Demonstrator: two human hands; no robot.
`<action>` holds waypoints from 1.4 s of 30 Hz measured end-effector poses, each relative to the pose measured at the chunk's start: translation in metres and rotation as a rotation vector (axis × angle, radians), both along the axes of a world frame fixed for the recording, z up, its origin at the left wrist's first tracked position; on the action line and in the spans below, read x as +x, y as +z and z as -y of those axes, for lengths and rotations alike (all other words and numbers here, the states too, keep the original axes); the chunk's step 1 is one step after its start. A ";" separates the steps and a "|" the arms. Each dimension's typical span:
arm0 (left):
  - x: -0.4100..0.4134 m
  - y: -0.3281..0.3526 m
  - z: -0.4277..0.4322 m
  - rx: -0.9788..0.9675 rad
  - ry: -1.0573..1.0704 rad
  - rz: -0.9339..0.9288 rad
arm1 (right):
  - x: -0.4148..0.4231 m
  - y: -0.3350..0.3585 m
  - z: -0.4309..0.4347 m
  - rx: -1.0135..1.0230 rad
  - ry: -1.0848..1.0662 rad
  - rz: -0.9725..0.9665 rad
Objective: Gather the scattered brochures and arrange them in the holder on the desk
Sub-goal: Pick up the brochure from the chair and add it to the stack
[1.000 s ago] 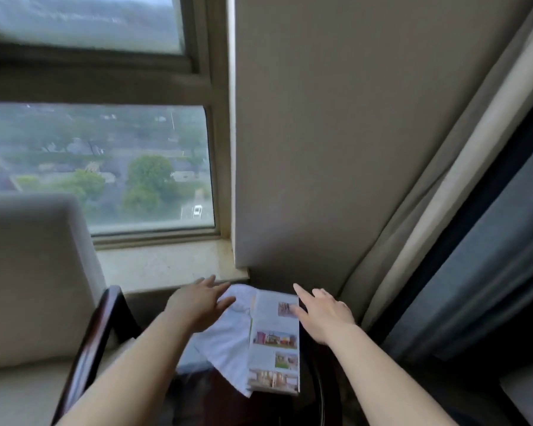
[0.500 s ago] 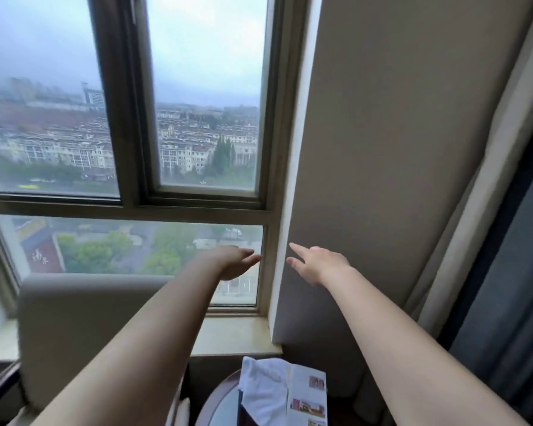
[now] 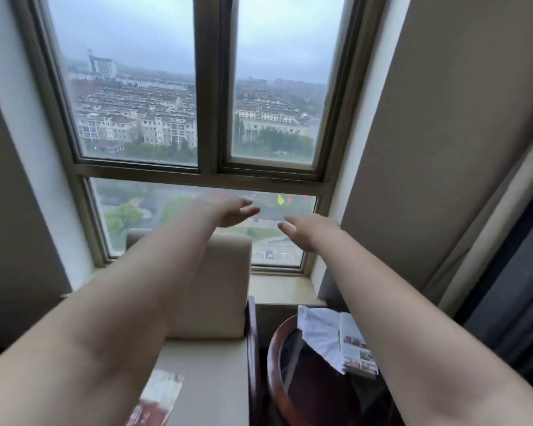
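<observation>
Both arms stretch out toward the window. My left hand (image 3: pixel 233 212) and my right hand (image 3: pixel 313 232) hover in the air, fingers loosely extended, holding nothing. A brochure with small house photos (image 3: pixel 356 348) lies on a round dark table (image 3: pixel 282 373) at the lower right, half over a white cloth (image 3: pixel 320 333); my right forearm crosses above its edge. Another brochure (image 3: pixel 157 398), blurred, lies on the cream seat of an armchair (image 3: pixel 225 287) at the bottom, under my left arm. No holder is in sight.
A large window (image 3: pixel 210 118) fills the view ahead, with a stone sill (image 3: pixel 280 287) below it. A beige wall panel (image 3: pixel 443 149) and curtains (image 3: pixel 511 302) stand at the right. The chair's dark wooden armrest (image 3: pixel 253 348) runs beside the table.
The view has swung up and to the left, away from the table. Both hands lifted off the brochure and cloth and now hang in the air before the window. The chair brochure came into view.
</observation>
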State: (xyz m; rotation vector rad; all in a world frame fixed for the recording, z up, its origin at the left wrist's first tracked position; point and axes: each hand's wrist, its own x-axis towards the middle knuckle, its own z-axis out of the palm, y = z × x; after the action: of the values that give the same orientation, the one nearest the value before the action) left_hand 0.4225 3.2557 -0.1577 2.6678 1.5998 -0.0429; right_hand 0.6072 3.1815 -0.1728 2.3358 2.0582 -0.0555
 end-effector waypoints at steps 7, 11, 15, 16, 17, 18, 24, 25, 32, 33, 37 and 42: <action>-0.119 -0.007 0.039 -0.034 0.125 0.030 | -0.123 -0.008 0.016 0.007 0.110 0.005; -0.180 -0.034 0.074 -0.017 0.230 -0.017 | -0.178 -0.040 0.028 0.011 0.149 -0.031; -0.233 -0.088 0.103 -0.070 0.265 -0.079 | -0.219 -0.094 0.049 0.004 0.167 -0.032; -0.245 -0.103 0.106 -0.089 0.274 -0.085 | -0.228 -0.109 0.054 -0.007 0.165 -0.029; -0.257 -0.118 0.110 -0.107 0.280 -0.091 | -0.236 -0.123 0.059 -0.023 0.164 -0.022; -0.268 -0.134 0.112 -0.123 0.279 -0.091 | -0.244 -0.136 0.062 -0.041 0.161 -0.017; -0.310 -0.230 0.100 -0.184 0.226 -0.090 | -0.285 -0.212 0.060 -0.134 0.157 -0.015; -0.315 -0.246 0.096 -0.187 0.214 -0.094 | -0.290 -0.225 0.059 -0.140 0.158 -0.009; -0.331 -0.343 0.060 -0.177 0.118 -0.122 | -0.310 -0.320 0.033 -0.153 0.081 -0.042; -0.331 -0.356 0.054 -0.166 0.109 -0.120 | -0.310 -0.336 0.029 -0.148 0.073 -0.043; -0.329 -0.423 0.038 -0.130 0.088 -0.087 | -0.305 -0.408 0.021 -0.145 0.067 -0.033; -0.325 -0.538 0.024 -0.106 0.066 -0.128 | -0.295 -0.523 0.007 -0.159 0.074 -0.009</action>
State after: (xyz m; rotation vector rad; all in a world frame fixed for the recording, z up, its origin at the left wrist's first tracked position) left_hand 0.0976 3.2320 -0.6960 2.5776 1.6690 -0.2944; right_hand 0.3118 3.1749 -0.6958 2.1692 2.0592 -0.2195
